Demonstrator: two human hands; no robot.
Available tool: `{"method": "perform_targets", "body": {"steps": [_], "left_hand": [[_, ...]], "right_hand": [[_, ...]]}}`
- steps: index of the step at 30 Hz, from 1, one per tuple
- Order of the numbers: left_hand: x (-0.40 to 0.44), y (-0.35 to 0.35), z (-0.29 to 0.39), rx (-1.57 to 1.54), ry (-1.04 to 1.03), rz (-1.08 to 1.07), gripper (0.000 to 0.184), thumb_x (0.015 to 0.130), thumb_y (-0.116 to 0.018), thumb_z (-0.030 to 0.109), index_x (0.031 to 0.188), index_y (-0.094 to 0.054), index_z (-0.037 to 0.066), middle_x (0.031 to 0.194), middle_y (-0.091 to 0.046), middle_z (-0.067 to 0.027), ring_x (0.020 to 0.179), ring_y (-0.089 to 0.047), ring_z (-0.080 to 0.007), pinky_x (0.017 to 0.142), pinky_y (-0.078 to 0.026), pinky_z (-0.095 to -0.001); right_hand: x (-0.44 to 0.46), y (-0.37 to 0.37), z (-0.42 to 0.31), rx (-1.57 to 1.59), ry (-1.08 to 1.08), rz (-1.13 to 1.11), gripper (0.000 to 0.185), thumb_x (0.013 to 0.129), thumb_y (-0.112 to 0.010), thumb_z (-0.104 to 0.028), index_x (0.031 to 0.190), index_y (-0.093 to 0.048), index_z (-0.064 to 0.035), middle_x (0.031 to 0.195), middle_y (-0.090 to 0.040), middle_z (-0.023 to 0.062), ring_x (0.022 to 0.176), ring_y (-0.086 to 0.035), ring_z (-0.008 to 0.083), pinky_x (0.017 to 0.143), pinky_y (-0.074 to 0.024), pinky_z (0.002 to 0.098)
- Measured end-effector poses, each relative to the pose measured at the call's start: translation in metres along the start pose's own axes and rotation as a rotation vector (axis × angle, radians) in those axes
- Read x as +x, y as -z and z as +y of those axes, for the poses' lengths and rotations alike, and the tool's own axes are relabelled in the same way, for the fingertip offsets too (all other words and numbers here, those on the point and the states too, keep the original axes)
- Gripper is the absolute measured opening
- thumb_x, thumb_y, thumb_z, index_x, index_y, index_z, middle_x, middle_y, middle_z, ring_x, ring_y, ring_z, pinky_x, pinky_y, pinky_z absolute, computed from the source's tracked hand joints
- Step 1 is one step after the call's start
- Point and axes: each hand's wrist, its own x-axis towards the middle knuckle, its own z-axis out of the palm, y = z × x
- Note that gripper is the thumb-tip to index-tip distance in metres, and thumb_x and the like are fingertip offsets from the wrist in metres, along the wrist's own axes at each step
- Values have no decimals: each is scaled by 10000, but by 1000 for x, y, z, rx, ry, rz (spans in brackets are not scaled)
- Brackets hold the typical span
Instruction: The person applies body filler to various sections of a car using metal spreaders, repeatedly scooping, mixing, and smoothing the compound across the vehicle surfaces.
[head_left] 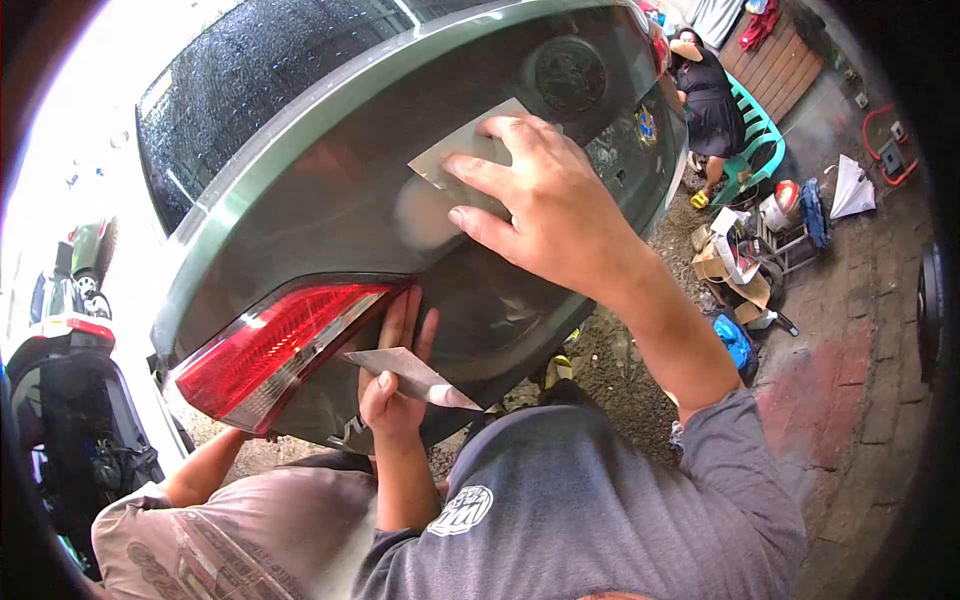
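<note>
Here, the upper sheet (452, 152) lies beneath the fingertips of the right hand (560, 190), against the dark trunk lid (320, 190). Its visible long edge is directed toward the round badge (570, 75); the opposite end is covered by the hand, so the full outline cannot be determined. The fingers are spread and hold this sheet from its outer face; the thumb tip is located at the lower edge, and contact between thumb and sheet cannot be confirmed. A pale patch (422, 212) on the lid is positioned just beside the sheet, on the side facing the tail lamp (285, 350). The right hand is the nearer hand to this patch. The left hand (392, 405) is located below the patch, near the inner end of the lamp. It holds the lower sheet (400, 368) with the thumb on the near face and the other fingers behind, extended and parted; contact between those fingertips and the lid cannot be confirmed. The long axis of the lower sheet runs from a corner beside the lamp to a corner near the lower edge of the lid. A light deposit (441, 395) is present near the latter corner. The sheets are apart, with the patch between them.
</note>
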Motion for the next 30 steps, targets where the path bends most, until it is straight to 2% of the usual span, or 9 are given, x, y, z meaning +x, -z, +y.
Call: {"method": "perform_targets", "body": {"steps": [10, 13, 19, 22, 24, 26, 27, 29, 30], "left_hand": [[0, 4, 1, 0, 6, -1, 913, 804, -666, 296, 1513, -239, -90, 1569, -278, -295, 1506, -141, -435, 1210, -113, -593], [1, 8, 1, 8, 10, -3, 912, 805, -665, 293, 1513, -237, -93, 1566, -284, -296, 1504, -145, -440, 1210, -107, -593], [-3, 17, -2, 11, 2, 0, 914, 803, -676, 301, 1502, -252, -107, 1562, -283, -306, 1504, -132, -448, 1205, -101, -605], [-3, 16, -3, 17, -4, 10, 904, 806, -678, 307, 1496, -270, -110, 1564, -281, -303, 1504, -125, -451, 1203, -109, -609], [-3, 18, -2, 32, 3, -14, 859, 819, -673, 308, 1476, -317, -116, 1568, -281, -294, 1504, -127, -452, 1200, -132, -607], [-3, 15, 2, 34, 0, -40, 490, 862, -626, 284, 1208, -566, -57, 1581, -210, -317, 1507, -86, -458, 1215, -102, -595], [-2, 12, 2, 34, -5, -50, 366, 883, -602, 272, 1074, -691, -27, 1588, -175, -328, 1509, -65, -461, 1222, -87, -589], [-1, 5, 3, 33, 3, 6, 305, 890, -591, 272, 908, -704, -11, 1591, -163, -329, 1512, -48, -457, 1223, -84, -586], [-1, 6, 3, 40, 1, -8, 302, 890, -591, 273, 905, -706, -7, 1591, -163, -329, 1512, -46, -456, 1223, -82, -585]], "right_hand": [[-21, 2, 6, -14, -29, -90, 413, 744, -769, -307, 1111, -698, -131, 1245, -537, 177, 1251, -471, 377, 1003, -420, 505], [-43, 8, 8, -35, -44, -188, 471, 778, -760, -276, 1216, -662, -132, 1291, -510, 164, 1278, -467, 398, 1054, -411, 491], [-85, 13, 9, 10, -135, -242, 505, 776, -763, -276, 1247, -642, -139, 1328, -490, 160, 1298, -452, 401, 1061, -398, 501], [-83, 22, 22, 81, -244, -121, 492, 804, -751, -267, 1265, -639, -136, 1335, -494, 163, 1293, -460, 390, 1068, -395, 489], [-76, 18, 34, 69, -269, -26, 453, 818, -741, -272, 1238, -651, -127, 1293, -511, 158, 1252, -484, 367, 1029, -415, 481], [-70, 10, 44, 44, -255, 59, 415, 848, -725, -272, 1236, -665, -140, 1266, -527, 147, 1224, -501, 344, 1002, -428, 475], [-67, 8, 47, 44, -254, 70, 410, 848, -726, -276, 1233, -670, -146, 1268, -527, 144, 1223, -501, 343, 998, -429, 474], [-64, 2, 50, 51, -248, 87, 402, 849, -728, -285, 1228, -680, -159, 1271, -527, 139, 1222, -500, 341, 992, -431, 471], [-64, 0, 52, 51, -250, 95, 395, 848, -727, -293, 1222, -688, -171, 1278, -527, 134, 1224, -498, 338, 981, -432, 470]]}}
